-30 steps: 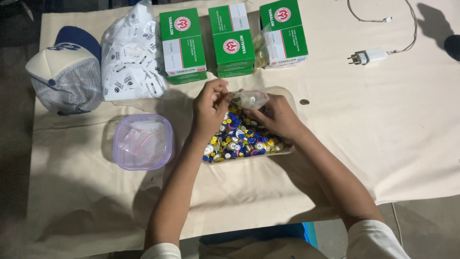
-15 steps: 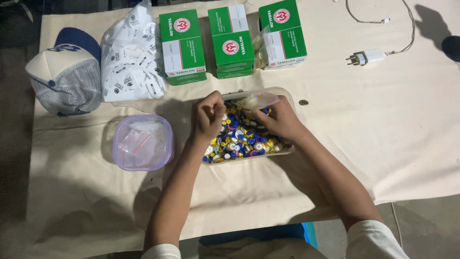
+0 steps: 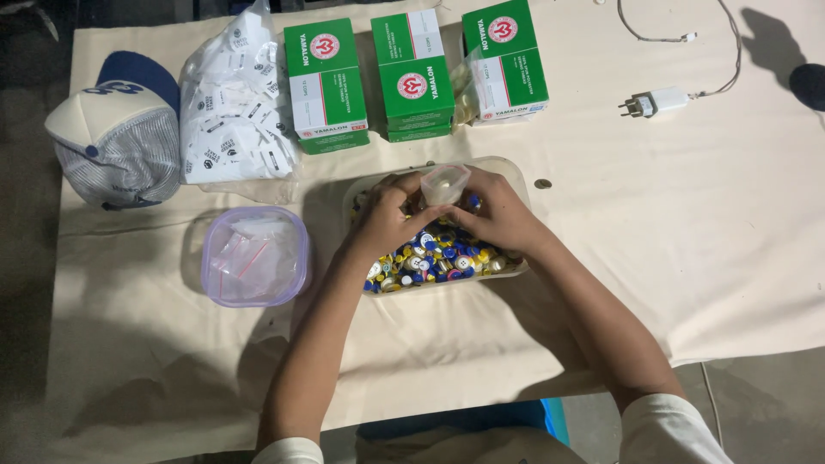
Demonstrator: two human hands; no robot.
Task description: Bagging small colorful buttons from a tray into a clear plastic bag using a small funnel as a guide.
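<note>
Since half a second ago our left hand [image 3: 387, 219] has come up off the caps [image 3: 438, 258] and back to the small clear bag [image 3: 445, 182]; a second ago both hands were at it much the same way. Right hand [image 3: 498, 215] has hardly shifted.

Now: both hands pinch the bag between them, left fingers at its left edge, right fingers at its right edge, over the far half of the tray [image 3: 516, 172]. The bag stands roughly upright and seems to hold a few pale pieces; we cannot tell whether its mouth is open or sealed.

Tray: clear plastic, full of small round caps, blue, yellow and white, piled loose under both wrists.

What the change suggests: the left hand's dip into the heap and return reads to us as a pick fed to the bag, so filling looks under way, not finished.

Around, on the cloth-covered desk [image 3: 687, 258]:
- lidded tub [image 3: 255, 256] holding flat clear bags, left of the tray, apart from it
- three green boxes [image 3: 412, 73] in a row beyond the tray
- white sack of sachets [image 3: 236, 107] beside them
- cap [image 3: 120, 142] at far left
- charger [image 3: 657, 101] with cable, far right
- a coin-like disc [image 3: 542, 183] just right of the tray
</note>
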